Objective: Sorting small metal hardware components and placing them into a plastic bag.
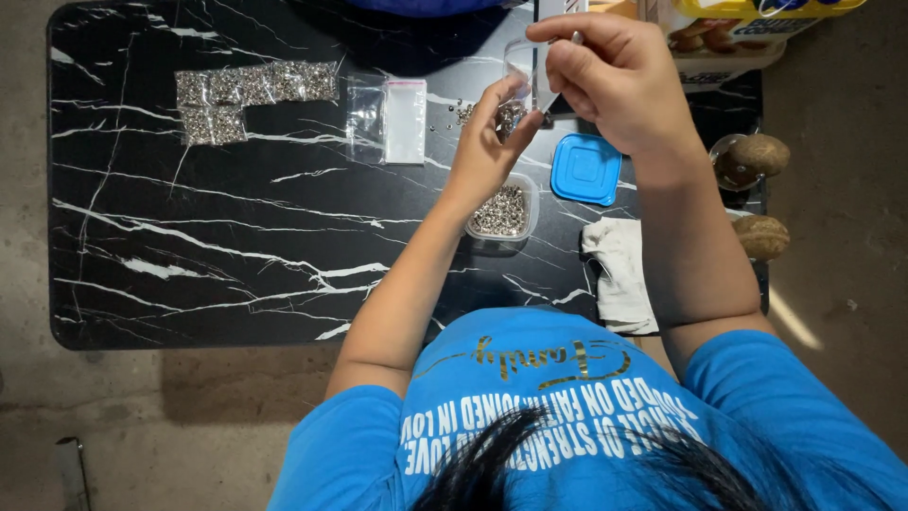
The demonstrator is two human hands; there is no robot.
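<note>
I see a small clear plastic bag (523,66) held up above the far side of the bench (189,255), between both hands. My right hand (615,80) pinches its upper edge, fingers curled tight over the top, with something thin and pale pressed against the bag; I cannot tell what that is. My left hand (487,142) comes up from below with the fingers spread and the tips touching the bag's lower part, where a clump of small silvery beads (509,115) sits. Whether the left hand truly grips the bag or only steadies it, I cannot tell.

Just under the left wrist stands a clear square tub (501,210) filled with the same silvery bits. Its blue lid (586,168) lies flat just to the right of it, under the right forearm. A few loose beads are scattered on the black marbled top near the hands.

Left of the hands lie two empty clear zip bags (388,118), side by side. Further left, a block of filled packets (251,95) lies in rows, well apart from the tub.

Near the right edge a crumpled white cloth (619,270) rests on the bench, and beyond it two brown rounded objects (761,194) sit at the rim.
</note>
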